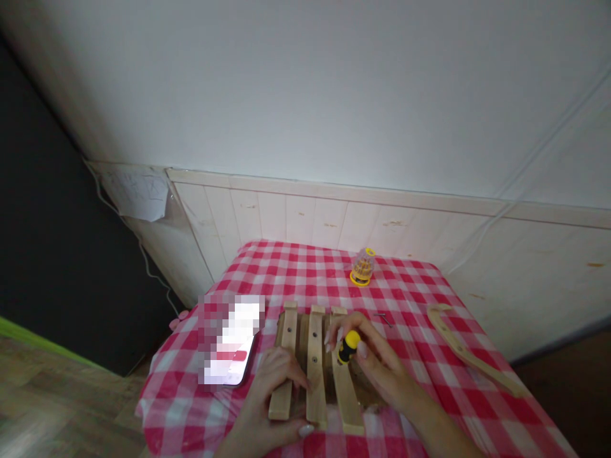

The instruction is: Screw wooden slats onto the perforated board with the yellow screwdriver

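Observation:
Three pale wooden slats [315, 394] lie side by side across a darker wooden board [377, 394], with dark screw heads or holes showing in the left and middle ones. My left hand [277, 388] grips the near part of the slats, its fingers bent over the left one and its thumb at the near end of the middle one. Closed around a short yellow-and-black screwdriver [351, 343], my right hand [382, 362] keeps it tilted over the right slat. The screwdriver's tip is hidden.
A smartphone [233, 375] lies left of the slats. Behind stands a clear-and-yellow bit case [363, 267]. Thin screws [386, 319] and a curved wooden piece [458, 353] lie to the right on the checked tablecloth [305, 267]. A wall [305, 210] closes off the back.

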{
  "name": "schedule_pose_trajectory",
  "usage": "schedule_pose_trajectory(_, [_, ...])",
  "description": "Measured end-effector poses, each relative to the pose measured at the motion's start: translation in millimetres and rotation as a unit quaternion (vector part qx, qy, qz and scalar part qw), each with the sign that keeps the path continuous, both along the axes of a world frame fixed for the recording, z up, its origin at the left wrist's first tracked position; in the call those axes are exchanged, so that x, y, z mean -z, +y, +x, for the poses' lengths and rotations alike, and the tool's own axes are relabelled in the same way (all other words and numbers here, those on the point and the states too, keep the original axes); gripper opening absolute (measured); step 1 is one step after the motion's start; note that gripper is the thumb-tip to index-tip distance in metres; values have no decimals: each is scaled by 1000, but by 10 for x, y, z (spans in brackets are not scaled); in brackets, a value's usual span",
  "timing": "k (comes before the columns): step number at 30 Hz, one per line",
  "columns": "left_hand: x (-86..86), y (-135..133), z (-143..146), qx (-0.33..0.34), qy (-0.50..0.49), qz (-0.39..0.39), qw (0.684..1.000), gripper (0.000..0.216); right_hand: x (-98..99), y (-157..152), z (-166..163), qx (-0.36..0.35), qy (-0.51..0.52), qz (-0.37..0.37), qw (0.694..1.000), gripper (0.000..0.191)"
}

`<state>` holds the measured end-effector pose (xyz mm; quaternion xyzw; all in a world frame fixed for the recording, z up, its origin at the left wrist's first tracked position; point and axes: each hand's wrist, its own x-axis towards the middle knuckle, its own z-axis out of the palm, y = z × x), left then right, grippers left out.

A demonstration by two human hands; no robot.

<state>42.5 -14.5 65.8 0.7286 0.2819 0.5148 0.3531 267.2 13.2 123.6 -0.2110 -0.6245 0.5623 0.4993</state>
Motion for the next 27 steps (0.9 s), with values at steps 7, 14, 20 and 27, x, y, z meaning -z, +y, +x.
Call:
schedule_pose_trajectory(7, [16, 7, -13, 1, -1, 0, 1000, 47, -87, -39, -24, -40, 25, -46, 998, 21])
schedule_pose_trajectory(14, [40, -4, -33, 2, 1, -8, 1000, 47, 7, 0, -69, -12, 44, -104, 994, 58])
schedule_pose_trajectory(20, [26, 10, -24, -9, 3, 2, 1000, 49, 78, -6, -12, -1, 5, -96, 995, 47])
schedule_pose_trajectory(27, [-1, 0, -14, -10, 18, 2, 1000, 53, -87, 0, 33, 47, -57, 18, 997, 33])
